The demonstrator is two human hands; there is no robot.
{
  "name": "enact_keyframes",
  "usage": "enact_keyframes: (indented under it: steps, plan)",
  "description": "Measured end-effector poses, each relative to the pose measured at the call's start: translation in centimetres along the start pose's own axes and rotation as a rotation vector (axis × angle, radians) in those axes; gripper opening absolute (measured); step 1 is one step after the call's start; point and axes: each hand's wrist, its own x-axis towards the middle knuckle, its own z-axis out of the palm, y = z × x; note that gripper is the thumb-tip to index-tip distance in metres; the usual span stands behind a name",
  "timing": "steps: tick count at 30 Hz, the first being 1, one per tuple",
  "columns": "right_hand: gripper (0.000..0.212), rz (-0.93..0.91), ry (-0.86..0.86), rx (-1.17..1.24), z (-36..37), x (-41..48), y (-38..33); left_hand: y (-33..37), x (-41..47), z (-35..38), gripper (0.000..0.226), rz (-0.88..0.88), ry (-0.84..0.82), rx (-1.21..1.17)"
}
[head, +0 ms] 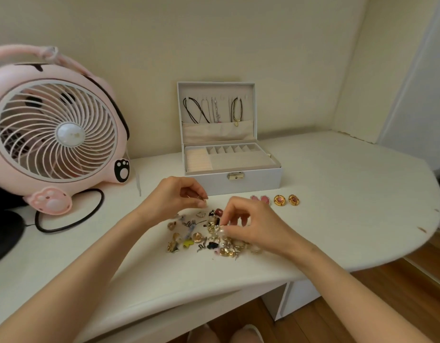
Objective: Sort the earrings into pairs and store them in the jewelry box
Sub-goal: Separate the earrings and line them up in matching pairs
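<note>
Earrings [201,240] lie in one loose mixed heap, too tangled to count, on the white table [337,189], towards its near edge and just in front of the jewelry box [251,184].

Left hand [174,198]: the forearm enters from the near left. The hand is raised slightly at the heap's far-left side, with thumb and forefinger pinching one small gold earring [202,199].

Right hand [251,226]: the forearm enters from the near right. The fingers curl down over the right of the heap, and thumb and fingertips pinch a small pale piece [221,229] whose shape cannot be made out.

Right of the hands, in a row before the box, are two pink earrings [264,199], partly hidden behind the right hand, and two round gold-rimmed earrings [279,199] with pink centres.

Box: one, open, with the lid upright and several necklaces [196,111] hanging inside it. The tray has a row of small compartments [230,149] and a padded ring section at left. A gold clasp [236,176] sits on the front.

Far left: one pink fan [55,129] with paw-print markings and a black cable [70,224].
</note>
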Motion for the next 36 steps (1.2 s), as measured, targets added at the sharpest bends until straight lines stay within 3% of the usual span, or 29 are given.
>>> enact_keyframes:
  steps: [5,11,22,36]
  plan:
    - [0.009,0.126,0.205,0.151,-4.8,-1.3,2.5,3.2,1.0,2.1,0.019,0.092,-0.080,0.065]
    - [0.019,0.350,0.376,0.038,-10.3,-2.1,7.4,7.4,5.0,7.9,0.016,0.189,-0.164,0.219]
    - [0.016,0.525,0.411,-0.047,-13.7,-1.3,11.3,10.0,12.9,15.5,0.010,0.199,-0.291,0.480]
    - [0.014,0.498,0.401,-0.096,-14.4,-0.6,12.7,8.9,15.1,17.3,0.016,0.182,-0.296,0.558]
